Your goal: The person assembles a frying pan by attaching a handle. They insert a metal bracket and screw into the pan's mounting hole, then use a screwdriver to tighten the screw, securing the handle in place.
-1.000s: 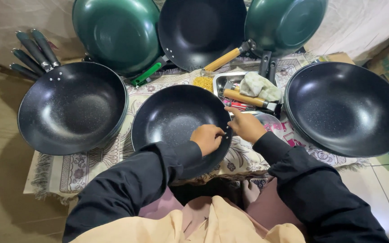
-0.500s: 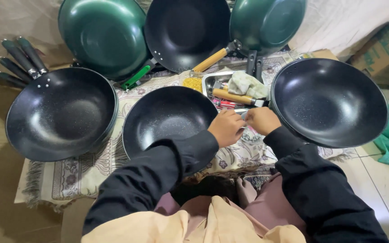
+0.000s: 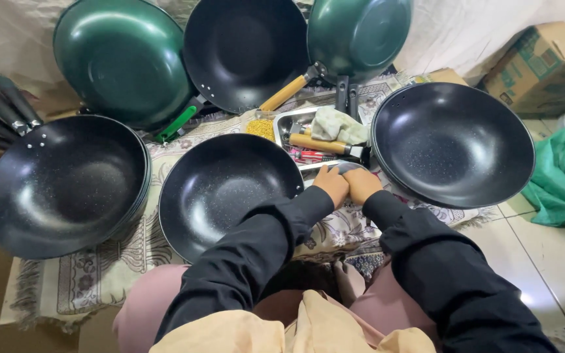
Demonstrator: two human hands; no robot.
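Resting at rim of black speckled wok (image 3: 227, 193) | left hand (image 3: 332, 185) & right hand (image 3: 363, 185) curled, grip unclear

Patterned mat (image 3: 99, 274) under black woks (image 3: 223, 189)

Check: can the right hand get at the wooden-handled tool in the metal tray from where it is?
Probably yes. The right hand sits at the near edge of the metal tray, and the wooden-handled tool lies just beyond it, on top and uncovered. The cloth lies behind the tool, not over it.
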